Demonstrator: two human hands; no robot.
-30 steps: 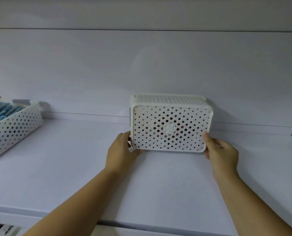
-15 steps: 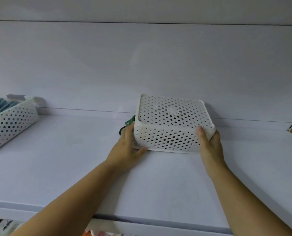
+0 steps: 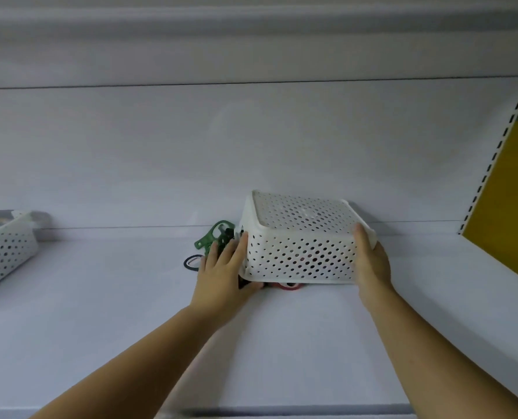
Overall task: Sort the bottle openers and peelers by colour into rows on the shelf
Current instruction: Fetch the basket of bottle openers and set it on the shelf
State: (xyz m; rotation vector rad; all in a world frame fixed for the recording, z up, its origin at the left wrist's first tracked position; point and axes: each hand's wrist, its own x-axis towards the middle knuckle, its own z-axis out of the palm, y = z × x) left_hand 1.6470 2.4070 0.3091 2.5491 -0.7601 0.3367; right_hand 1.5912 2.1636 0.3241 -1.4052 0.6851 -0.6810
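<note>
Clearly the step in hand is emptying: the white perforated basket (image 3: 300, 252) sits upside down on the shelf (image 3: 130, 328), near the back wall, and the sorting itself has not begun. The left hand (image 3: 224, 273) holds its left end, fingers (image 3: 236, 249) laid close together up the wall and the thumb hooked under the lower rim. The right hand (image 3: 372, 264) holds the right corner with the thumb on the near wall; its other fingers are hidden round the side.

The tools are spilling out. 1 green bottle opener (image 3: 212, 238) pokes from the left end, a dark ring (image 3: 191, 263) lies just beside it on the shelf, and a red piece (image 3: 288, 287) shows under the near rim. The rest is covered.

Next, I judge, comes a straight lift of the basket, then setting it aside, away from the second basket (image 3: 6, 255) at the left, so the pile can be spread out.
</note>
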